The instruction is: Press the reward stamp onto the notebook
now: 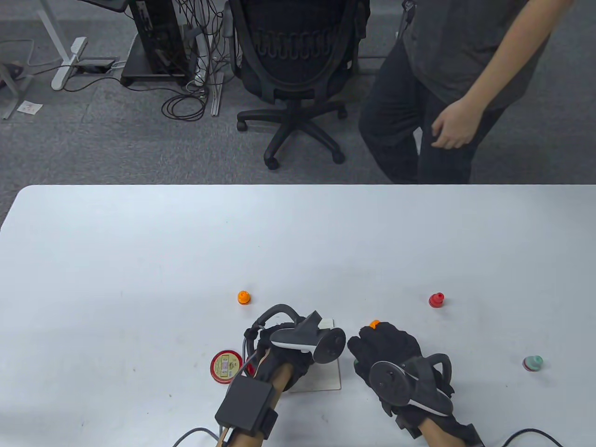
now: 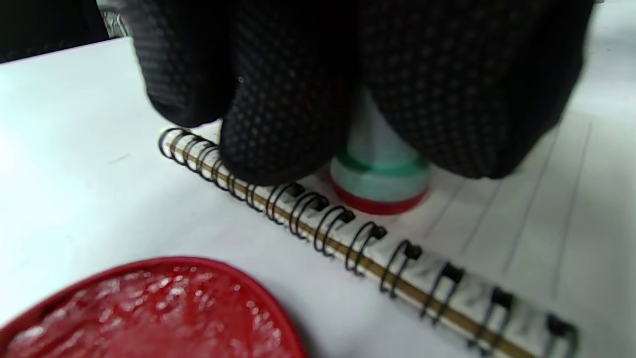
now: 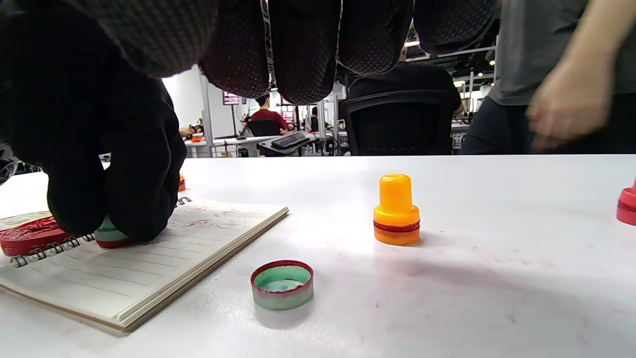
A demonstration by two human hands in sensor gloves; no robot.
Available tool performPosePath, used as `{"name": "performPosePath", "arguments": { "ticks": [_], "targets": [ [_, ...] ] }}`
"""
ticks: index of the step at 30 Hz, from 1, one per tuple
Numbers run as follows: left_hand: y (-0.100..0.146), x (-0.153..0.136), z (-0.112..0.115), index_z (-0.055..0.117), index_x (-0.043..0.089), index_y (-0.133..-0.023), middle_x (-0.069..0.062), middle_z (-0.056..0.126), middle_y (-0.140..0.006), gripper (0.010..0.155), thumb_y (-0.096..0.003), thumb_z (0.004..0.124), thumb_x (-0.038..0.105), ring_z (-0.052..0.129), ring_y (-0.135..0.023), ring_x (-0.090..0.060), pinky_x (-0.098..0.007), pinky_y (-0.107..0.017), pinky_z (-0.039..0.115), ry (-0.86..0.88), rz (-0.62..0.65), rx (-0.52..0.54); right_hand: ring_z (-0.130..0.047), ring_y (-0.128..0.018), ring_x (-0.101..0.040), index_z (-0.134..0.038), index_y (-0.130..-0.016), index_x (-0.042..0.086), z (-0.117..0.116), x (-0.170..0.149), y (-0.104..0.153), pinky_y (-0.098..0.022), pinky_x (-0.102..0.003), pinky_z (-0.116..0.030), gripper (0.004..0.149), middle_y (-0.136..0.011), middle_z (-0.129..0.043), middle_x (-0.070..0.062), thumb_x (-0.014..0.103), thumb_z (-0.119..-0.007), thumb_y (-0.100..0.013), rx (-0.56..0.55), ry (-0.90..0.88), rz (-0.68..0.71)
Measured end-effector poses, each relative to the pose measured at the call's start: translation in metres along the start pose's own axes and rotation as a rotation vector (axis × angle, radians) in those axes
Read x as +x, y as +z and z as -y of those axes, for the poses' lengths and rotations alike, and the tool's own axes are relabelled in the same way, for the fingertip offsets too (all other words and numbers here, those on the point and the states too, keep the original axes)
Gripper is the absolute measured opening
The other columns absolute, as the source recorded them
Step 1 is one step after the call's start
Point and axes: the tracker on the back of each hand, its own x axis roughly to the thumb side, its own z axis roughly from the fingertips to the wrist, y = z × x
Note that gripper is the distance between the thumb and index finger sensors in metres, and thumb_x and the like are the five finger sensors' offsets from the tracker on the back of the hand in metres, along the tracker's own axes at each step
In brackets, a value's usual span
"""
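Observation:
My left hand [image 1: 279, 361] grips a green stamp with a red base [image 2: 380, 174] and presses it upright on the lined page of the open spiral notebook [image 2: 521, 209], close to the binding. In the right wrist view the left hand's fingers [image 3: 134, 199] cover most of this stamp [image 3: 110, 237] on the notebook [image 3: 149, 263]. Faint red marks [image 3: 208, 216] show farther up the page. The stamp's green cap [image 3: 282, 284] lies open side up on the table beside the notebook. My right hand [image 1: 372, 344] rests on the table right of the notebook [image 1: 321, 377] and holds nothing.
A red ink pad [image 1: 226, 366] lies open just left of the notebook. An orange stamp [image 1: 374, 323] stands at my right fingertips, another orange one [image 1: 243, 297] farther left. A red stamp [image 1: 436, 300] and a green stamp [image 1: 532, 362] stand to the right. A bystander [image 1: 456, 93] stands behind the table.

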Motion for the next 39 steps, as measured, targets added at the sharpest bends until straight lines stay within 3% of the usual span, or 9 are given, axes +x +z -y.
{"name": "performPosePath", "arguments": {
  "ticks": [5, 9, 11, 20, 23, 27, 29, 31, 39],
  "targets": [
    [0.014, 0.01, 0.006, 0.097, 0.023, -0.072, -0.003, 0.099, -0.075, 0.042, -0.03, 0.097, 0.03, 0.104, -0.049, -0.02, -0.042, -0.049, 0.087, -0.082, 0.006, 0.116, -0.061, -0.1, -0.036, -0.07, -0.094, 0.032, 0.002, 0.0, 0.0, -0.071, -0.057, -0.058, 0.054, -0.105, -0.069, -0.001, 0.045, -0.073, -0.042, -0.006, 0.014, 0.003],
    [0.034, 0.003, 0.009, 0.095, 0.021, -0.078, -0.006, 0.098, -0.08, 0.042, -0.0364, 0.094, 0.028, 0.103, -0.053, -0.024, -0.045, -0.049, 0.087, -0.026, -0.038, 0.257, -0.06, -0.1, -0.036, -0.069, -0.095, 0.032, 0.006, 0.0, 0.001, -0.071, -0.057, -0.058, 0.055, -0.105, -0.069, -0.001, 0.045, -0.073, -0.042, -0.032, 0.007, -0.002],
    [0.048, -0.004, 0.004, 0.095, 0.02, -0.079, -0.007, 0.097, -0.081, 0.043, -0.0372, 0.093, 0.027, 0.104, -0.054, -0.025, -0.046, -0.048, 0.086, 0.012, -0.072, 0.352, -0.06, -0.1, -0.037, -0.07, -0.094, 0.032, 0.006, -0.001, 0.001, -0.071, -0.057, -0.057, 0.054, -0.105, -0.069, -0.001, 0.045, -0.073, -0.042, -0.032, 0.01, -0.006],
    [0.119, -0.022, -0.005, 0.092, 0.019, -0.083, -0.008, 0.094, -0.085, 0.044, -0.0395, 0.091, 0.025, 0.103, -0.058, -0.027, -0.047, -0.049, 0.085, 0.106, -0.157, 0.557, -0.06, -0.1, -0.037, -0.069, -0.095, 0.032, 0.003, 0.0, 0.001, -0.071, -0.057, -0.058, 0.055, -0.105, -0.069, -0.001, 0.045, -0.073, -0.042, -0.017, 0.02, -0.014],
    [0.138, -0.028, 0.003, 0.092, 0.019, -0.084, -0.008, 0.095, -0.084, 0.044, -0.0412, 0.09, 0.028, 0.103, -0.056, -0.026, -0.047, -0.049, 0.085, 0.169, -0.191, 0.648, -0.06, -0.1, -0.037, -0.069, -0.095, 0.032, 0.0, -0.001, 0.0, -0.071, -0.057, -0.058, 0.055, -0.105, -0.069, -0.001, 0.045, -0.073, -0.042, -0.002, 0.012, -0.019],
    [0.152, -0.035, 0.033, 0.092, 0.017, -0.084, -0.009, 0.097, -0.079, 0.045, -0.042, 0.089, 0.032, 0.102, -0.048, -0.022, -0.045, -0.045, 0.086, 0.257, -0.247, 0.787, -0.061, -0.1, -0.036, -0.068, -0.095, 0.031, -0.007, -0.003, -0.001, -0.071, -0.056, -0.059, 0.056, -0.105, -0.069, -0.001, 0.045, -0.074, -0.042, 0.023, 0.003, -0.039],
    [0.15, -0.04, 0.038, 0.092, 0.014, -0.085, -0.012, 0.097, -0.079, 0.046, -0.0428, 0.089, 0.031, 0.102, -0.048, -0.024, -0.047, -0.045, 0.085, 0.363, -0.201, 0.714, -0.062, -0.099, -0.036, -0.068, -0.096, 0.031, -0.01, -0.005, -0.003, -0.071, -0.056, -0.059, 0.056, -0.105, -0.069, -0.001, 0.045, -0.074, -0.041, 0.039, -0.009, -0.054],
    [0.154, -0.042, 0.038, 0.093, 0.014, -0.084, -0.011, 0.098, -0.077, 0.046, -0.0426, 0.089, 0.033, 0.102, -0.046, -0.023, -0.046, -0.044, 0.085, 0.307, -0.214, 0.748, -0.064, -0.098, -0.035, -0.067, -0.096, 0.031, -0.014, -0.006, -0.004, -0.07, -0.055, -0.06, 0.057, -0.104, -0.069, -0.001, 0.045, -0.075, -0.041, 0.054, -0.013, -0.067],
    [0.146, -0.039, 0.044, 0.093, 0.013, -0.084, -0.011, 0.099, -0.075, 0.046, -0.0436, 0.088, 0.034, 0.102, -0.043, -0.022, -0.045, -0.042, 0.086, 0.252, -0.17, 0.654, -0.07, -0.094, -0.034, -0.067, -0.096, 0.029, -0.026, -0.007, -0.009, -0.067, -0.051, -0.065, 0.06, -0.102, -0.072, -0.001, 0.047, -0.074, -0.04, 0.106, -0.012, -0.093]
  ]
}}
